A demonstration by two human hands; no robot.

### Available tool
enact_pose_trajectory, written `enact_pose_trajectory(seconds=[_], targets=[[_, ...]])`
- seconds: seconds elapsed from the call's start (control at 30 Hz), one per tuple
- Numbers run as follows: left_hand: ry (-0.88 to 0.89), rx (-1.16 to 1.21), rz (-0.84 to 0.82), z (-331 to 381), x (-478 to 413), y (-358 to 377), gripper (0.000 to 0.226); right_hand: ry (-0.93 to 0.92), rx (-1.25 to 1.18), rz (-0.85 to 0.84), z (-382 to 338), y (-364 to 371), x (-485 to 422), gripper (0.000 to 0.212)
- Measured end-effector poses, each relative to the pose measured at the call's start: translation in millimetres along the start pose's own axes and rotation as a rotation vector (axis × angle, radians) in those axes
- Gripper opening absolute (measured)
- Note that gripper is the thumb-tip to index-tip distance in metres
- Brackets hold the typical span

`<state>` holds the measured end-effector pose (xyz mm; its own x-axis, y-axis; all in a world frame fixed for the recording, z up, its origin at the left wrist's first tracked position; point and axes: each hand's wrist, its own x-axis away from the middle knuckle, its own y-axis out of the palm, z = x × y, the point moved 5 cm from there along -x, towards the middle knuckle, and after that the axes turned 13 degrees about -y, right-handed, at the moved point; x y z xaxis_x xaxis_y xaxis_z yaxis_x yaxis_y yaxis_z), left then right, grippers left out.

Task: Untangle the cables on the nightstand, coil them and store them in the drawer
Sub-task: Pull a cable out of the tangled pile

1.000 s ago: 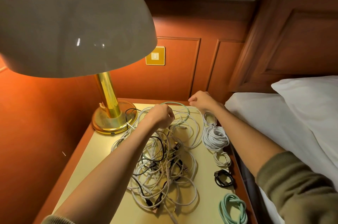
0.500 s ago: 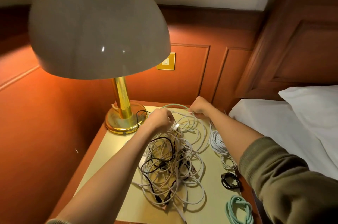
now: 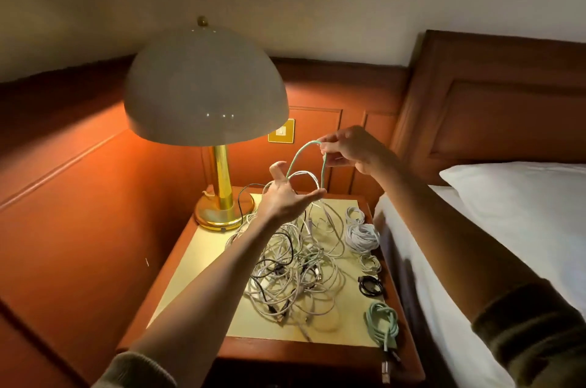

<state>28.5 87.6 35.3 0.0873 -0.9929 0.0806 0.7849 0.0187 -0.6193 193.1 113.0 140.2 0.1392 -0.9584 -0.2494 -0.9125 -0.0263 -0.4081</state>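
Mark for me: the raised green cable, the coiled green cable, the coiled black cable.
raised green cable (image 3: 323, 172): head view, right strand of the raised loop.
coiled green cable (image 3: 382, 322): head view, middle of the bundle.
coiled black cable (image 3: 367, 286): head view, on its loops.

One wide head-worn view looks forward and down from above the nightstand's (image 3: 352, 333) near edge, fairly close, with the lamp (image 3: 206, 86) far left and the bed (image 3: 437, 299) right.

nightstand (image 3: 196, 260) | lamp (image 3: 222, 213) back-left | cable tangle (image 3: 295, 273) centre | right edge: seemingly 3 white coils (image 3: 363, 237), 1 black coil (image 3: 369, 285), 1 green coil (image 3: 382, 321)
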Motion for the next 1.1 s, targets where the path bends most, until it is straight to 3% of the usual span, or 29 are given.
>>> enact_pose_trajectory(seconds=[0.07, 0.13, 0.23, 0.4, 0.5, 0.57, 0.7, 0.8, 0.9, 1.1], targets=[[-0.016, -0.01, 0.053, 10.5, 7.0, -0.7, 0.127, -0.06, -0.061, 0.054, -19.9, -2.6, 13.2, 0.016], [-0.035, -0.005, 0.115, 21.0, 10.1, -2.9, 0.129, -0.114, -0.113, 0.084, -37.1, -2.0, 22.8, 0.014], [-0.022, -0.002, 0.207, 35.3, 11.8, -9.7, 0.108, -0.195, -0.177, 0.061, -58.8, -0.1, 35.1, 0.018], [0.147, 0.015, 0.279, 49.9, 3.8, -31.5, 0.038, -0.264, -0.236, 0.002, -69.0, -0.2, 51.9, 0.021], [0.252, 0.041, 0.317, 50.3, 0.8, -44.1, 0.04, -0.198, -0.348, -0.007, -57.6, 1.8, 62.1, 0.023], [0.288, 0.075, 0.325, 53.8, 4.6, -52.2, 0.044, -0.07, -0.408, -0.026, -33.5, 12.1, 69.9, 0.035], [0.403, 0.116, 0.365, 65.2, 16.7, -68.6, 0.048, -0.056, -0.027, -0.178, 22.9, 59.7, 83.0, 0.066], [0.512, 0.165, 0.392, 68.9, 30.0, -86.8, 0.047, -0.025, -0.056, -0.144, 44.0, 93.9, 80.5, 0.078], [0.62, 0.164, 0.422, 69.2, 46.7, -108.6, 0.047, -0.006, -0.09, -0.081, 51.1, 113.6, 64.2, 0.067], [0.756, 0.04, 0.435, 68.0, 78.3, -133.4, 0.043, -0.006, 0.161, 0.012, 31.9, 134.6, 31.8, 0.047]])
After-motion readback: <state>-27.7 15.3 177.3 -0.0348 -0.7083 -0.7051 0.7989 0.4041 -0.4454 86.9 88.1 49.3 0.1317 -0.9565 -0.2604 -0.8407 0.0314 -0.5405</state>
